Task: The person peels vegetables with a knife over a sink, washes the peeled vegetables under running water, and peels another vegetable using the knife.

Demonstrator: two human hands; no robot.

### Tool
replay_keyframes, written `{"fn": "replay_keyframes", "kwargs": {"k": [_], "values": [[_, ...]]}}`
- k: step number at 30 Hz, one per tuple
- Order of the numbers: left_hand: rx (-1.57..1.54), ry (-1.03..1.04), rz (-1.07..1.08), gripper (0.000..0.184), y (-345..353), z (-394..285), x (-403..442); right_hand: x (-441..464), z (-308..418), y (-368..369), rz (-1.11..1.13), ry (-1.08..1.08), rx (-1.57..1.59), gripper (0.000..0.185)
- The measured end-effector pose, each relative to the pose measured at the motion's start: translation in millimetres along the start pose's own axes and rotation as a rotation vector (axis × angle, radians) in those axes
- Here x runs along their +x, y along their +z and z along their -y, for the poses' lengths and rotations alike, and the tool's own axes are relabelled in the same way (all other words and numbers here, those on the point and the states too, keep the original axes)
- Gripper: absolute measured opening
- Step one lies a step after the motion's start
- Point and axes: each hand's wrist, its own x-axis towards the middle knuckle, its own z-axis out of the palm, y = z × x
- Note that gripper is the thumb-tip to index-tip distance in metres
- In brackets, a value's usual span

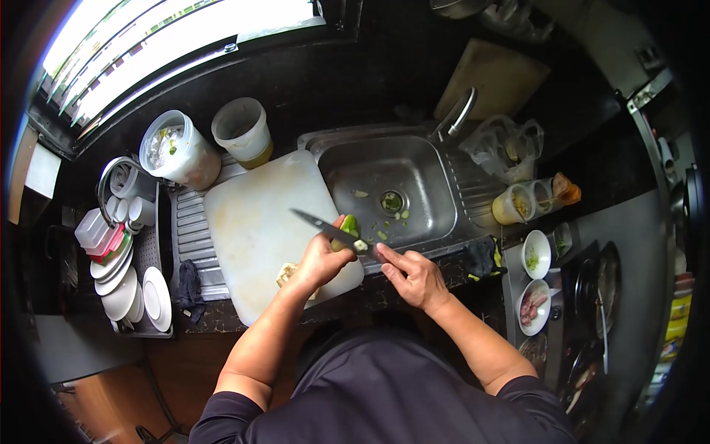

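My left hand (325, 260) is closed around a green vegetable (350, 225) with a pale cut end, over the right edge of the white cutting board (259, 222). A knife (318, 223) crosses the vegetable, its tip pointing up and left over the board. The knife's other end reaches my right hand (416, 280), whose fingers pinch it near the sink's front edge; the handle is mostly hidden. A pale yellowish piece (286, 274) lies on the board beside my left wrist. Green and pale scraps are scattered in the steel sink (355, 170) around its drain.
Two plastic buckets (200, 164) (242, 126) stand behind the board. A dish rack with white plates (118, 296) is at the left. A tap (462, 111) rises behind the sink. Containers (512, 206), a plastic bag (503, 152) and bowls (534, 307) are at the right.
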Motion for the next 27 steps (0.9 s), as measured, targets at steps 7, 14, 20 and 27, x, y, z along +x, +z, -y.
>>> {"fn": "replay_keyframes", "kwargs": {"k": [7, 14, 20, 27], "values": [[0.079, 0.055, -0.048, 0.088, 10.5, -24.1, -16.4, 8.8, 23.4, -10.5, -0.062, -0.072, -0.022, 0.041], [0.112, 0.233, -0.039, 0.076, 17.8, -30.0, -29.9, 14.6, -71.5, -3.7, -0.162, 0.072, 0.135, 0.035], [0.161, 0.124, -0.104, 0.062, 26.5, -33.3, -20.8, 2.5, 12.9, -27.0, -0.043, -0.006, 0.012, 0.039], [0.167, 0.043, -0.039, 0.06, 25.8, -29.2, -16.6, 11.2, -48.7, -1.4, -0.067, 0.091, -0.026, 0.039]]}}
